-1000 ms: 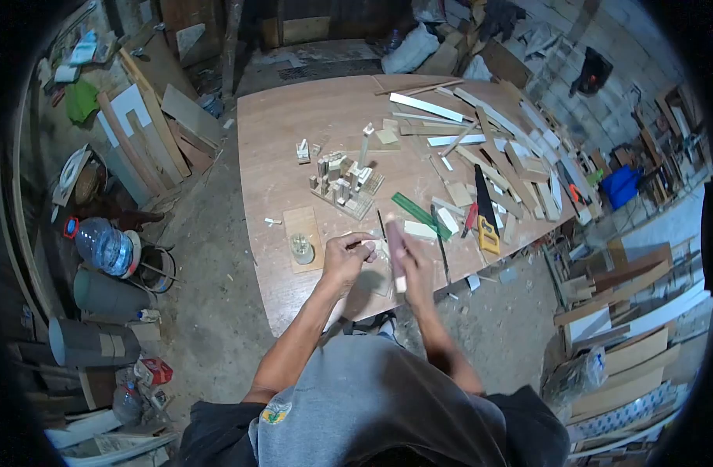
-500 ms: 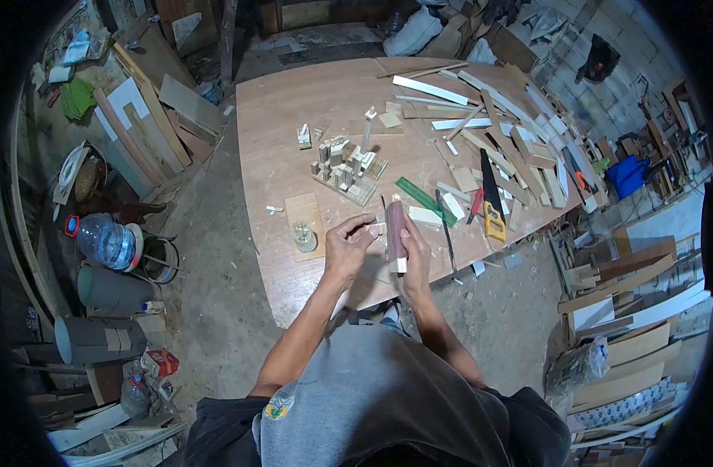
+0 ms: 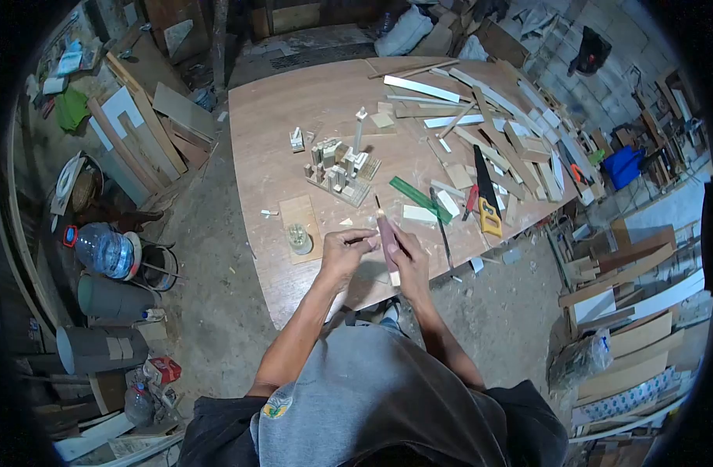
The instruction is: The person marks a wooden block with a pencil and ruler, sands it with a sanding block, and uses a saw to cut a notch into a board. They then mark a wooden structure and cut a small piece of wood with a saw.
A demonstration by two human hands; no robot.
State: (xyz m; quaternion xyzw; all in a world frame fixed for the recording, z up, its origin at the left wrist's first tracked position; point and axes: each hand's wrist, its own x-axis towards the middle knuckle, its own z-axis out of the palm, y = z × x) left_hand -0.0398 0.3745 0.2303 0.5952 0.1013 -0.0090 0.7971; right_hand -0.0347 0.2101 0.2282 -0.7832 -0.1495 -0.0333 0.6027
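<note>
My right hand [image 3: 411, 265] is wrapped around a long wooden stick covered in reddish-brown sandpaper [image 3: 387, 240], its pale ends showing. Close on its left, my left hand [image 3: 341, 255] is closed in a pinch; the small pale piece of wood between its fingers is mostly hidden now. Beyond the hands stands a wooden model of little blocks and towers [image 3: 342, 173] on a base. A glass jar [image 3: 299, 241] with small bits inside sits on a thin board [image 3: 296, 212] to the left.
Right of my hands lie a green ruler [image 3: 415, 196], a thin dark file-like tool [image 3: 442, 233], a red-handled tool [image 3: 471, 202] and a yellow-handled saw [image 3: 490, 218]. Wood strips [image 3: 520, 148] pile up at the table's right. A water bottle [image 3: 107, 251] stands on the left.
The sandpaper stick has tilted, its near end swinging left and down, with my right hand around it. The pale piece in my left fingers shows less. My view has shifted slightly.
</note>
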